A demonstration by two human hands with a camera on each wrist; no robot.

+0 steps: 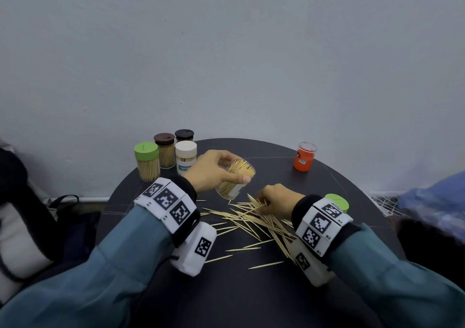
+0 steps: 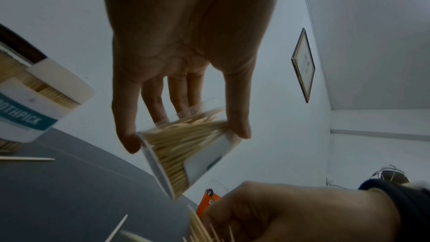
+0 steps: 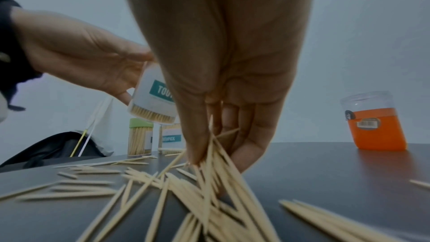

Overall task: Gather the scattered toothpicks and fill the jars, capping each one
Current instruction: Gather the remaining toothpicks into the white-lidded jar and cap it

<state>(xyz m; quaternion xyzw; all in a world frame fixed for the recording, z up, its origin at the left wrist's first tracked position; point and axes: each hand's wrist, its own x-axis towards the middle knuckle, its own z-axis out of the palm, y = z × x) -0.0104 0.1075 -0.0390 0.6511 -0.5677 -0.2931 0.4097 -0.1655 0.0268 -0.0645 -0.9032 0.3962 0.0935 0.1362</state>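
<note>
1. Starting at the far left of the desk (image 1: 251, 290), we see four capped jars clustered near the rear edge: a green-lidded jar (image 1: 147, 161), a brown-lidded jar (image 1: 164, 150), a black-lidded jar (image 1: 184, 135) and a white-lidded jar (image 1: 185, 157) with a teal label, all showing toothpicks inside.
2. Moving right, we find our left hand (image 1: 214, 170) holding an open jar (image 1: 235, 179) off the desk, tilted with its mouth up and to the right; thumb and fingers curl around its clear wall, and it is packed with toothpicks.
3. Just below and right of that jar, our right hand (image 1: 275, 198) reaches down into the scattered toothpicks (image 1: 254, 223), fingertips bunched and pinching a small bundle whose lower ends still touch the desk.
4. The loose toothpicks fan out across the dark desk between our two wrists, with a few strays lying nearer us.
5. Behind our right wrist a green lid (image 1: 338, 200) lies on the desk, partly hidden by the wrist band.
6. Farther right, near the rear edge and well apart from the rest, an orange jar (image 1: 304, 157) stands upright.
</note>
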